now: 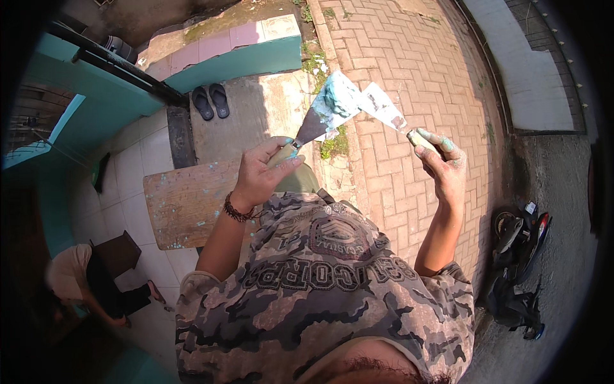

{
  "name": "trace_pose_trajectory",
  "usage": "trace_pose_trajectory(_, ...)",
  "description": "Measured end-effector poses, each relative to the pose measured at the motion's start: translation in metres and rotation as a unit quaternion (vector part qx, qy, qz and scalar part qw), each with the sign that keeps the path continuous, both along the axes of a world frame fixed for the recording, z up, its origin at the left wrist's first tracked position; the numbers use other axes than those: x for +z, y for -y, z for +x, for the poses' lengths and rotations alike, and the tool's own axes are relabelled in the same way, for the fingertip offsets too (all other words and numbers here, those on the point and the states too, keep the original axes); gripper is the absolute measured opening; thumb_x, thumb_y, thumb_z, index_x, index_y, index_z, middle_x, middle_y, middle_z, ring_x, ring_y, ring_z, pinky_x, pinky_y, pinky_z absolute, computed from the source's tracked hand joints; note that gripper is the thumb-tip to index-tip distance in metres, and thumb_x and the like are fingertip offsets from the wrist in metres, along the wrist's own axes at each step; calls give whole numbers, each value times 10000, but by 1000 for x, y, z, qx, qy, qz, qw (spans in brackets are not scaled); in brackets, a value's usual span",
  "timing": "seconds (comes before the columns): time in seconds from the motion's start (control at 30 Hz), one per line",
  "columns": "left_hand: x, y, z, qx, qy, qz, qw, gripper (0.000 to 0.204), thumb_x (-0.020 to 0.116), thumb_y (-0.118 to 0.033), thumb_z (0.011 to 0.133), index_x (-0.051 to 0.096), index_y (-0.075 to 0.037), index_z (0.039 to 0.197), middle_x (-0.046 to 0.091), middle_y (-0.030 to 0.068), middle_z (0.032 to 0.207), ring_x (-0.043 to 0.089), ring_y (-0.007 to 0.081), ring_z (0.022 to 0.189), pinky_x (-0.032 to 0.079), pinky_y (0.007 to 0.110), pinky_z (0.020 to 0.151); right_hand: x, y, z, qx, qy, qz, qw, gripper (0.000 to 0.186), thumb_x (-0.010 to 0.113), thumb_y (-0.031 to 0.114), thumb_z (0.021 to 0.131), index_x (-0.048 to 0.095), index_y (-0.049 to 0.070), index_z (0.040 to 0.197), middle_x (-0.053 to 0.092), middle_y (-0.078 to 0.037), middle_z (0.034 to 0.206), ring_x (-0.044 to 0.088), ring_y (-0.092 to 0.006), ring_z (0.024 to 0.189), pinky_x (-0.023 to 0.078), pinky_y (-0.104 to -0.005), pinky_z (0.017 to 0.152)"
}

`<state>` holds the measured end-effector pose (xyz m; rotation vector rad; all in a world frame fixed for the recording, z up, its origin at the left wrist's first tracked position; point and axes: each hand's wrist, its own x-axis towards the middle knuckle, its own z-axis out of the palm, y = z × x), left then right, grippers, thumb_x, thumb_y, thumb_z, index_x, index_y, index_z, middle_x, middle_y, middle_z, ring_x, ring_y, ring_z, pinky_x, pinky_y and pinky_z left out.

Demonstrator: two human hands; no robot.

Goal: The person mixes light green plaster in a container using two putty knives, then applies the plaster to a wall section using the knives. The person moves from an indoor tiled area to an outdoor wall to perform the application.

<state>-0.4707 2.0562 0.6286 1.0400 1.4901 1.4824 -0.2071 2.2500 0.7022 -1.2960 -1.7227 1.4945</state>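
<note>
My left hand [265, 168] is closed round the pale handle of a wide putty knife [311, 125]. A lump of light blue and white paste [339, 97] covers the far half of its blade. In my right hand [442, 160] is a smaller putty knife [382, 106], its handle pinched between thumb and fingers. White paste smears that blade, and its tip meets or overlaps the edge of the paste on the wide one. Bluish residue coats the fingers of my right hand. Both tools are held up in front of my body.
A paint-spotted wooden board [185, 208] lies left of me. Dark flip-flops [211, 102] rest on the concrete by a teal low wall [236, 63]. Brick paving [409, 57] stretches ahead and right. A motorcycle [521, 256] stands at the right. Another person [96, 281] is at lower left.
</note>
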Motion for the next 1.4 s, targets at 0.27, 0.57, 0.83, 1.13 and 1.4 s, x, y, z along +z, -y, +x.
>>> trace_pose_trajectory(0.27,-17,-158,-129,36,-51,-40,997,265,689,-60,823,637,69,1048,684,56,818,601,70,745,487,228,660,-8,-189,-131,84,-1,20,996,289,736,29,777,676,-37,1051,686,-81,939,621,-112,866,501,-242,758)
trace_pose_trajectory(0.57,-11,-377,-291,-9,-211,31,977,344,738,-142,800,628,48,1065,616,14,759,522,51,660,421,207,590,-19,-398,-279,85,-49,48,994,298,741,62,788,672,-39,1059,684,-80,963,618,-113,887,496,-246,779)
trace_pose_trajectory(0.83,-15,-539,-358,62,-79,-90,991,335,746,-181,806,633,71,995,644,58,772,518,62,735,465,250,668,-64,-614,-391,194,-73,52,977,284,727,58,796,672,-29,1061,673,-59,934,591,-91,840,485,-238,741)
trace_pose_trajectory(1.13,-62,-710,-368,256,57,-64,963,292,730,-84,800,652,33,1056,654,11,925,550,43,762,453,215,643,-108,-851,-525,325,-60,-86,940,295,674,23,794,651,-22,1085,599,18,763,386,-5,532,275,-170,468)
trace_pose_trajectory(1.4,-48,-763,-432,329,46,-77,940,306,740,-102,803,648,21,1067,667,32,927,566,55,791,469,238,693,-121,-919,-649,422,-65,-82,901,287,661,50,796,644,-22,1073,599,26,767,395,0,526,276,-162,457)
